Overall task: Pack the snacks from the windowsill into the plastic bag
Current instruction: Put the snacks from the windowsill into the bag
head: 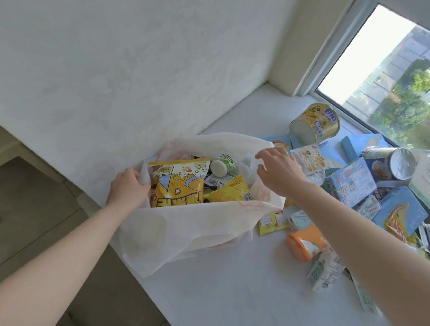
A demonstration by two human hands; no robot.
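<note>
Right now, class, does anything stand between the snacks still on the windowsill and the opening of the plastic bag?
Nothing visible blocks it. The left hand grips the plastic bag at its rim, the mouth gapes, and the snacks lie beside it. The right hand is at the opposite rim.
</note>
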